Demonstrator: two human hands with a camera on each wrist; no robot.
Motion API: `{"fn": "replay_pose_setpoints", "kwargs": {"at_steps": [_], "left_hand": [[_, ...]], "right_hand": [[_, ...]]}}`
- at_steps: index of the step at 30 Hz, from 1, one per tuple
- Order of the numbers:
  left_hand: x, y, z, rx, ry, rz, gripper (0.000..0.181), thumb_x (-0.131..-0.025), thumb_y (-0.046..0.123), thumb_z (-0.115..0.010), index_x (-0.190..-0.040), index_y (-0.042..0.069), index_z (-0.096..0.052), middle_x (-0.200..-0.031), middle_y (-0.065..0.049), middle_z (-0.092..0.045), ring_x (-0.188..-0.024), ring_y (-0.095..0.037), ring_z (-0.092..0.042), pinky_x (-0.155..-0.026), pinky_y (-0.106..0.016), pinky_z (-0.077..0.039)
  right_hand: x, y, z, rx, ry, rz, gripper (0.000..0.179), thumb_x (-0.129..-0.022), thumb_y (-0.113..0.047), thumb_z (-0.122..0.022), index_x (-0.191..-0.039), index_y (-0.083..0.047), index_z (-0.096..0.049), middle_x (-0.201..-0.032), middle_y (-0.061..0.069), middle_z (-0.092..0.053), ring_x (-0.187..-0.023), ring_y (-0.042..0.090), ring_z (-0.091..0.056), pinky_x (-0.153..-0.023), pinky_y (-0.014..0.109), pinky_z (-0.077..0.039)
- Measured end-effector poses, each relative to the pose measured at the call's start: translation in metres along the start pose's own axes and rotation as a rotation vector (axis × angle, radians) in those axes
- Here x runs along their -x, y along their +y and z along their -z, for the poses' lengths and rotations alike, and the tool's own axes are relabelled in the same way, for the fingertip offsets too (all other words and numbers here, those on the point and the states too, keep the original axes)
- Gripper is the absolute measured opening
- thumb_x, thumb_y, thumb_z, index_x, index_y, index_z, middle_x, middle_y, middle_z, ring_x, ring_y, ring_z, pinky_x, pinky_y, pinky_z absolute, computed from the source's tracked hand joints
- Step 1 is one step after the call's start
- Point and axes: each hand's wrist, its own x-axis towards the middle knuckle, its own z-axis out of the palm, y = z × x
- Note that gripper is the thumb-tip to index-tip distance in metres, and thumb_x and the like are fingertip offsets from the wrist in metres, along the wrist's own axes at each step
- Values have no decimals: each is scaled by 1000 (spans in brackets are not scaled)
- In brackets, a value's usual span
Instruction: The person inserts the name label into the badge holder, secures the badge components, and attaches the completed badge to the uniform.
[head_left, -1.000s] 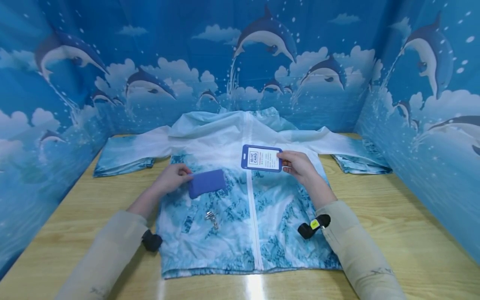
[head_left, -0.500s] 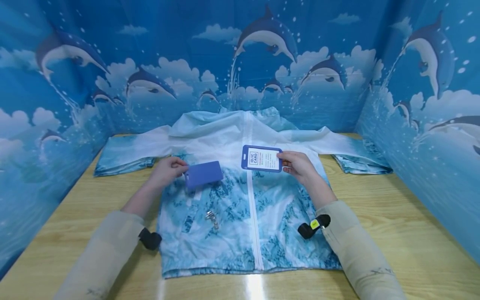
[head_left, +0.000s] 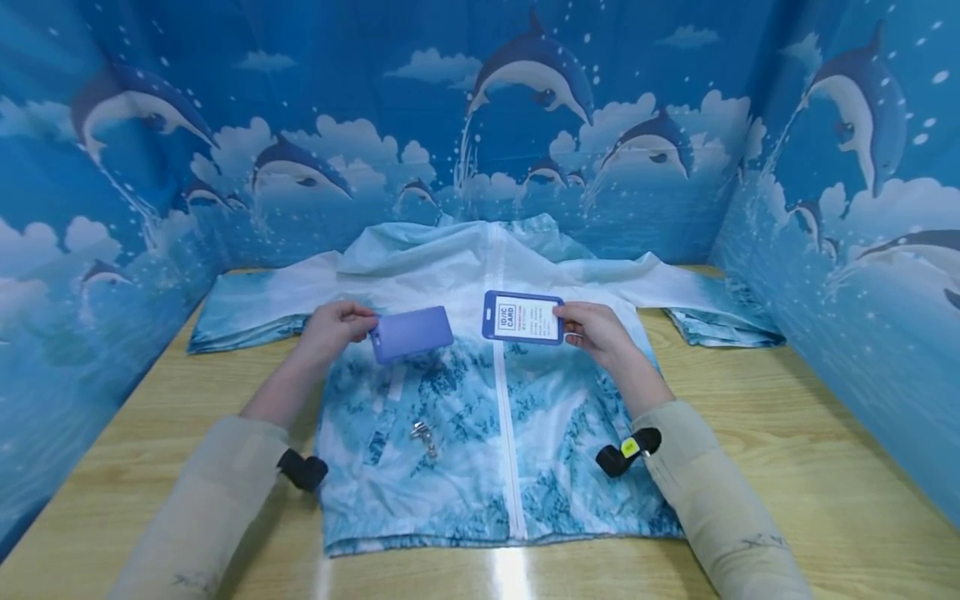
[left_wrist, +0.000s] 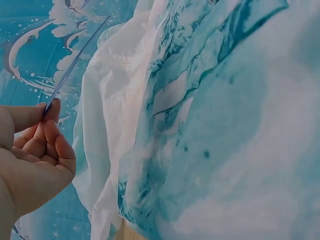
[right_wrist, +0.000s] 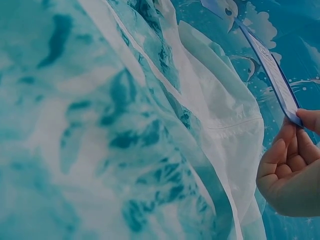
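In the head view my left hand [head_left: 335,330] pinches a plain blue-purple plate [head_left: 412,334], which looks like the cover of a card holder, by its left end. In the left wrist view that plate [left_wrist: 75,62] appears edge-on between thumb and forefinger. My right hand [head_left: 596,330] pinches the right end of a blue-framed ID card holder [head_left: 522,317] with a white "ID/IC CARD" insert. The right wrist view shows the card holder [right_wrist: 272,72] tilted in the fingertips. Both pieces are held above a teal and white zip jacket [head_left: 442,492], a small space apart.
A small silver metal clip [head_left: 423,438] lies on the jacket's left front. Beneath the jacket is a wooden table [head_left: 787,433], and its folded sleeves reach out to both sides. Blue dolphin-print curtains [head_left: 420,108] enclose the back and sides.
My left hand has risen away from me with the plain plate, which has tilted and now catches more light. The right hand and the card holder have stayed in place.
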Motion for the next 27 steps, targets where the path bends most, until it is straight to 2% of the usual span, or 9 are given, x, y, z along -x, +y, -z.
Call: {"fn": "replay_pose_setpoints", "kwargs": {"at_steps": [5, 11, 17, 22, 27], "left_hand": [[0, 4, -1, 35, -7, -32, 30, -96, 22, -52, -116, 0, -55, -117, -17, -53, -104, -31, -49, -93, -49, -38], [-3, 11, -6, 85, -16, -58, 31, -94, 23, -56, -115, 0, -57, -114, -15, -57, -102, -28, -51, -94, -47, -39], [-4, 20, -10, 81, -32, -89, 28, -94, 22, -56, -113, 0, -59, -112, -15, -58, -104, -28, -53, -95, -47, -39], [-4, 21, -12, 102, -49, -141, 29, -93, 20, -57, -112, -3, -59, -109, -18, -58, -102, -29, -53, -95, -48, -38], [-4, 24, -15, 101, -59, -163, 29, -93, 23, -58, -110, -1, -60, -108, -15, -59, -102, -30, -52, -93, -49, -38]], "right_hand": [[0, 0, 1, -3, -15, 3, 40, -93, -21, -57, -126, 1, -53, -81, 0, -61, -67, 10, -50, -63, 23, -43], [-1, -1, 0, 21, -16, -4, 38, -93, -22, -57, -125, -1, -53, -84, 0, -61, -68, 11, -50, -66, 25, -43], [0, -2, -2, 44, -22, -4, 39, -92, -22, -58, -124, 0, -54, -83, 1, -60, -67, 10, -50, -65, 24, -43], [-2, 0, -2, 66, -25, -4, 38, -93, -21, -58, -124, 1, -54, -80, 0, -60, -64, 10, -50, -66, 25, -44], [-2, 2, -3, 78, -24, -13, 39, -93, -22, -58, -125, 1, -54, -82, 1, -60, -66, 10, -51, -65, 24, -44]]}}
